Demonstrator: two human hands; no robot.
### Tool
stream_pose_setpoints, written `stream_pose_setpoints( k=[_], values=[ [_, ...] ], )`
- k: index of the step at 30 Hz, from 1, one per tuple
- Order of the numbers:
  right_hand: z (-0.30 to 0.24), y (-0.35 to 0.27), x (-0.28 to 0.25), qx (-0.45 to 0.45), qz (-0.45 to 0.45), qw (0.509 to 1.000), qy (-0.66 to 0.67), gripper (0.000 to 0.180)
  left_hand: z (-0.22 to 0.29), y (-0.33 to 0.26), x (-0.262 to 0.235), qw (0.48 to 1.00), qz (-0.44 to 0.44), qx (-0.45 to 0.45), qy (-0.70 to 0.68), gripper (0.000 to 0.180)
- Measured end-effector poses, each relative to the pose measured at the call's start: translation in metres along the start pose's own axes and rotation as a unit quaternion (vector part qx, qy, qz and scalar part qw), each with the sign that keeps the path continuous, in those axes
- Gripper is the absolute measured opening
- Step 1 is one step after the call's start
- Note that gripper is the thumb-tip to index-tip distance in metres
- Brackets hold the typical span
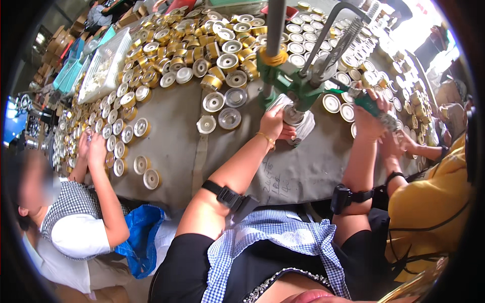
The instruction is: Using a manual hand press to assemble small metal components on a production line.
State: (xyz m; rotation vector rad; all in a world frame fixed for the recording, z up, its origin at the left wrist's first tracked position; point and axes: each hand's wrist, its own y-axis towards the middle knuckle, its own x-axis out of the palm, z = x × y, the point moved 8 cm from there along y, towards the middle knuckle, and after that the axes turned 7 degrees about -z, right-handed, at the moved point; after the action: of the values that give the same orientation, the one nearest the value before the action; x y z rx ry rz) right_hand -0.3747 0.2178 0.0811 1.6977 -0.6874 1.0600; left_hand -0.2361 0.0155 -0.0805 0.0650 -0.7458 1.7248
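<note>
A green hand press [285,78] stands on the covered table in front of me. My left hand [273,124] is at its base, fingers curled round a pale round part [294,117] under the ram; the fingers partly hide it. My right hand [373,115] is wrapped round the press's green-covered lever handle [368,103], out to the right. Left of the press, several round gold-rimmed caps with pale faces lie face up, among them a clear-topped cap [235,97] and a white scalloped piece [206,124].
A large heap of gold caps [197,48] covers the far table, with rows of white-faced caps [331,103] at right. A white crate [105,68] stands far left. One co-worker's hands [93,149] handle parts at left; another person's hand [404,144] is close beside my right hand.
</note>
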Motion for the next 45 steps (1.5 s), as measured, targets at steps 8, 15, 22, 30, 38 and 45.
stream_pose_setpoints(
  k=[8, 15, 22, 30, 38, 45],
  values=[
    [0.019, 0.074, 0.031, -0.005, 0.185, 0.954, -0.237, 0.031, 0.003, 0.011, -0.007, 0.998, 0.015, -0.016, -0.052, 0.043],
    [0.009, -0.005, -0.03, -0.015, -0.08, 0.996, -0.039, 0.021, -0.002, 0.024, -0.003, 1.0, -0.001, 0.012, -0.018, 0.041],
    [0.042, -0.001, 0.023, 0.051, 0.063, 0.897, -0.434, 0.039, 0.008, -0.006, -0.008, 0.992, 0.036, 0.025, 0.117, 0.035],
    [0.113, -0.145, -0.034, 0.352, 0.057, 0.696, -0.623, 0.044, 0.033, -0.106, 0.012, 0.902, 0.016, 0.171, 0.396, 0.035],
    [0.133, -0.149, 0.006, 0.385, 0.056, 0.769, -0.508, 0.036, 0.04, -0.135, 0.007, 0.972, -0.033, 0.193, 0.13, 0.039],
    [0.137, -0.145, 0.03, 0.372, 0.07, 0.79, -0.482, 0.035, 0.07, -0.153, 0.016, 0.948, -0.014, 0.236, 0.214, 0.043]
  ],
)
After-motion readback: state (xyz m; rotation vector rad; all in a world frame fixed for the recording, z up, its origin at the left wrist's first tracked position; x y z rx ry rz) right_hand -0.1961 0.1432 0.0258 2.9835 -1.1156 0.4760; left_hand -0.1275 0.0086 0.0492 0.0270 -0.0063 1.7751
